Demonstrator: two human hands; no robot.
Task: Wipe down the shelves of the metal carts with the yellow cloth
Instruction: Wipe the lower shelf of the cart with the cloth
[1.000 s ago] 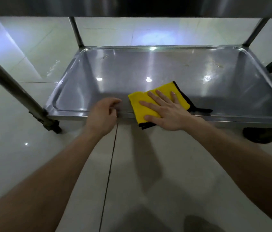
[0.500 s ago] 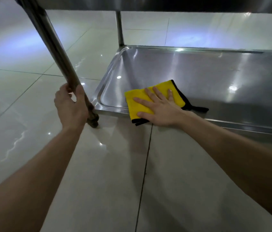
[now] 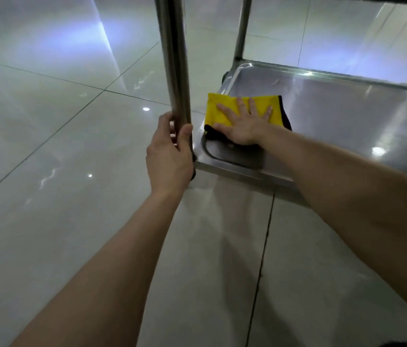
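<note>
Head camera looks down on the near-left corner of a metal cart's bottom shelf [image 3: 335, 116], a shallow steel tray with a raised rim and rounded inner corners. The yellow cloth [image 3: 262, 102] lies folded in that corner, its left edge against the shelf's left rim and its near edge a little back from the front rim. A black backing shows along the cloth's right edge and bunches out under its near edge.

Our right hand [image 3: 243, 126] lies flat on top of the cloth, palm down. Its fingers [image 3: 241, 103] are straight and spread apart, pointing toward the far edge of the shelf, and the thumb reaches out to the left across the cloth's near-left part. Nothing is pinched; the hand simply presses the cloth onto the steel. The right forearm crosses over the shelf's front rim.

Our left hand [image 3: 169, 156] is clamped on the cart's near-left post [image 3: 174, 58], low down and just above the shelf corner. The thumb wraps the right side of the tube and the fingers curl round its left side and behind it. The post rises upright out of the top of the view.

A 2nd post [image 3: 243, 26] stands at the shelf's far-left corner, and a dark caster [image 3: 225, 77] shows just beside that corner. The rest of the shelf runs off to the right, bare and shiny with light spots on it. The cart stands on a glossy, pale tiled floor [image 3: 59, 146] with dark grout lines and bright reflections.
</note>
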